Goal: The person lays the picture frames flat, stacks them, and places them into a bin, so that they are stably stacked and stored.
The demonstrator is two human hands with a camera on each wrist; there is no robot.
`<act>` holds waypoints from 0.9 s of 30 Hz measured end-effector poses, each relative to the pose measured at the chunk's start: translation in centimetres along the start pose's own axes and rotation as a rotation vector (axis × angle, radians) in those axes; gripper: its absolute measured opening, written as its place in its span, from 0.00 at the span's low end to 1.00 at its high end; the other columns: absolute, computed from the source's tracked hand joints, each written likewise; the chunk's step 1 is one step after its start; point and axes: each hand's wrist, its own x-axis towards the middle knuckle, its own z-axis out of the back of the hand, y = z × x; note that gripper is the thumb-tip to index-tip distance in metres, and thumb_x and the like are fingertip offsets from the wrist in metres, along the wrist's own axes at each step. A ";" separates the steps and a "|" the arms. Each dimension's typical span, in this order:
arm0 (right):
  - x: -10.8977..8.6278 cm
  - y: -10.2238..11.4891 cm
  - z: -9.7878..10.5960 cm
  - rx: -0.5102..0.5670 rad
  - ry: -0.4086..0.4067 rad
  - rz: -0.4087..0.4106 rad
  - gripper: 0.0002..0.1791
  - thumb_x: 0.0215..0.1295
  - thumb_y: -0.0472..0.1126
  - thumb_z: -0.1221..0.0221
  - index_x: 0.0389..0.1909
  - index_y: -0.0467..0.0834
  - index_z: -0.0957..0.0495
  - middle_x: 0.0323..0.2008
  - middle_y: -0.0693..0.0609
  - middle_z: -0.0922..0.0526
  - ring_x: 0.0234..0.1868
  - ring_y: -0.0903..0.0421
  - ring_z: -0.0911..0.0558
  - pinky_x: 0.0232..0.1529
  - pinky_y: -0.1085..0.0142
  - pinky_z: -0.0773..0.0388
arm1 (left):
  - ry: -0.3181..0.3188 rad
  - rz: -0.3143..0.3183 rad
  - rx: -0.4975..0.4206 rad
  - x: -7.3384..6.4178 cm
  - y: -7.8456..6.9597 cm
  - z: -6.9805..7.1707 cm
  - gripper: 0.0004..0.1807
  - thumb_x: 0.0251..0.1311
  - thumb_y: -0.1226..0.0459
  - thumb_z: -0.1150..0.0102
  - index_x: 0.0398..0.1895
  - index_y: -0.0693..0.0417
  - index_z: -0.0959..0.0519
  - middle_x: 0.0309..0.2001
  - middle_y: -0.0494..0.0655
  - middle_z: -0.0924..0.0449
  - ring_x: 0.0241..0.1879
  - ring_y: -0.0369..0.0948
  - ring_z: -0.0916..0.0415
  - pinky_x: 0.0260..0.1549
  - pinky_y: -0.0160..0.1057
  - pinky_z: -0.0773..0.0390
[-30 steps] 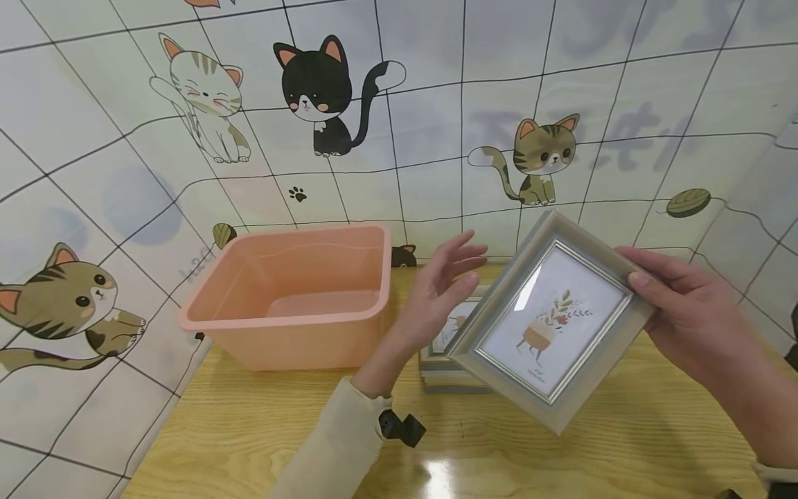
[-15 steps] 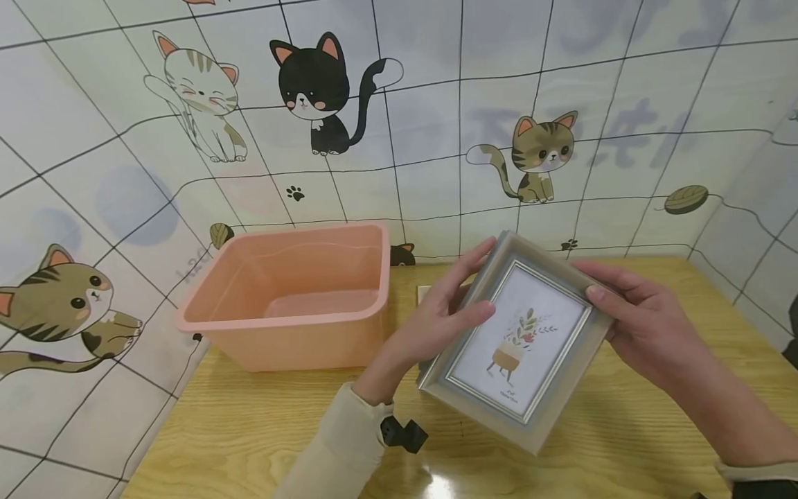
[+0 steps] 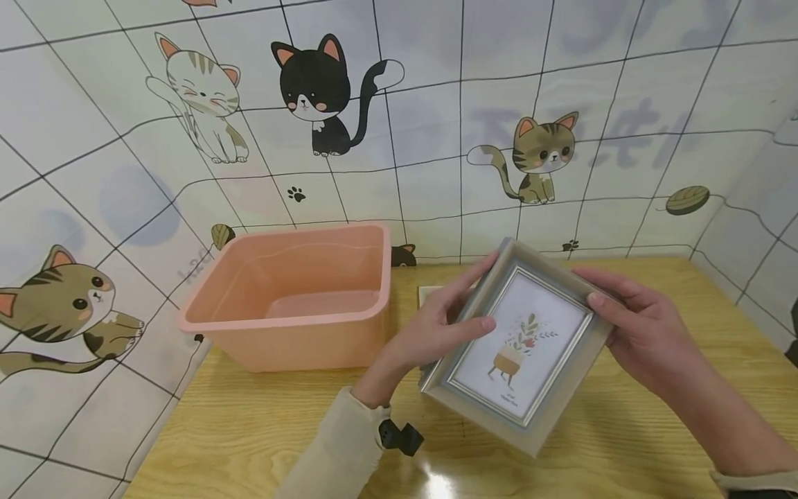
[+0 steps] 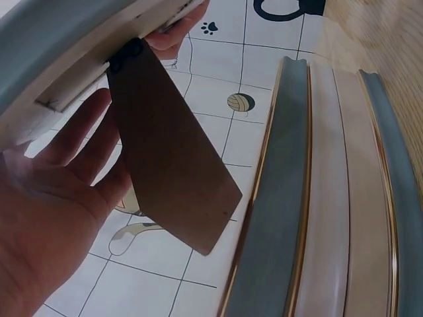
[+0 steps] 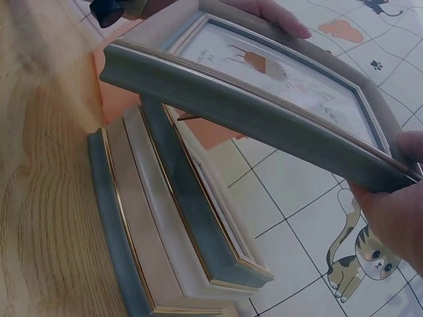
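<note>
Both hands hold a grey-beige picture frame (image 3: 561,384) tilted above the table, its print of a plant in a legged pot facing up. My left hand (image 3: 436,329) is at the left edge, thumb over the front and fingers behind. At the upper right edge, my right hand (image 3: 648,326) pinches the frame between thumb and fingers. A brown stand flap (image 4: 172,158) hangs out from the frame's back beside the left fingers in the left wrist view. Below lies a stack of several picture frames (image 5: 172,218) with blue-grey and cream sides, mostly hidden in the head view.
On the left of the wooden table (image 3: 262,430) stands a pink plastic tub (image 3: 293,343). A wall covering (image 3: 430,138) with cartoon cats and grid lines rises behind and on both sides.
The picture frame has moved left and slightly down, now covering most of the stack. My left hand, earlier apart from it with fingers spread, has taken its left edge.
</note>
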 end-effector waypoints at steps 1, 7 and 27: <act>-0.1 -0.1 0.1 -0.002 -0.004 0.001 0.24 0.78 0.23 0.57 0.69 0.38 0.26 0.61 0.49 0.20 0.49 0.56 0.16 0.45 0.66 0.17 | 0.003 0.012 -0.003 0.0 0.0 0.0 0.43 0.71 0.63 0.43 0.83 0.28 0.50 0.55 0.61 0.23 0.38 0.42 0.14 0.28 0.54 0.14; -0.4 -0.2 0.6 0.032 -0.049 -0.006 0.24 0.78 0.23 0.56 0.68 0.38 0.25 0.61 0.50 0.21 0.51 0.57 0.16 0.47 0.67 0.17 | 0.045 0.091 0.014 0.0 0.2 0.0 0.47 0.70 0.67 0.42 0.82 0.22 0.51 0.62 0.56 0.31 0.40 0.41 0.16 0.31 0.52 0.14; -0.5 -0.3 1.5 0.194 -0.200 0.016 0.22 0.76 0.22 0.53 0.65 0.34 0.23 0.60 0.49 0.21 0.55 0.56 0.17 0.54 0.65 0.20 | 0.045 0.079 0.103 -0.7 1.6 0.6 0.43 0.69 0.66 0.42 0.83 0.37 0.48 0.74 0.48 0.37 0.47 0.39 0.20 0.43 0.43 0.15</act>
